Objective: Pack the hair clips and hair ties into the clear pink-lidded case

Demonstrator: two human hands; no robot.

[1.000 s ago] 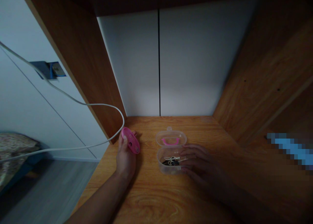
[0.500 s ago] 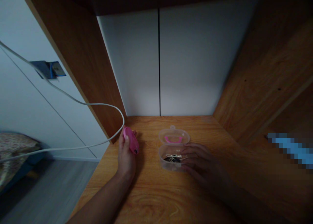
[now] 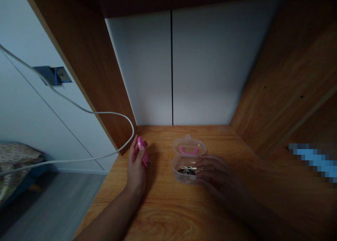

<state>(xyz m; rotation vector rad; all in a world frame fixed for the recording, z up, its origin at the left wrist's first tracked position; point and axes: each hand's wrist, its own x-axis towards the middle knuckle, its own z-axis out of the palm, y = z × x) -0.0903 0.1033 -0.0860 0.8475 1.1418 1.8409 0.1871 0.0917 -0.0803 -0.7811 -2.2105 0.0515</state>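
Note:
My left hand (image 3: 136, 171) is closed round a pink oval object (image 3: 143, 151), held nearly on edge above the wooden surface, the thumb on its near face. Something small and metallic shows at its lower end; I cannot make out its kind. To the right stands a small clear plastic box (image 3: 181, 178), its clear lid (image 3: 188, 143) folded back and bearing a pink handle (image 3: 188, 151). Metal clips (image 3: 188, 168) and dark pieces lie inside. My right hand (image 3: 219, 174) rests at the box's right end with its fingers stretched and apart, hiding that end.
The wooden surface (image 3: 158, 206) is bounded by white panels (image 3: 200, 76) behind and wooden side panels. A white cable (image 3: 110, 112) loops in from the left, close to my left hand. An uncovered wall socket box (image 3: 52, 75) and patterned cloth (image 3: 18, 163) are at the left.
The pink object has turned more edge-on in my left hand and shifted slightly right. The clear box has shifted slightly right, while my right hand stays almost still.

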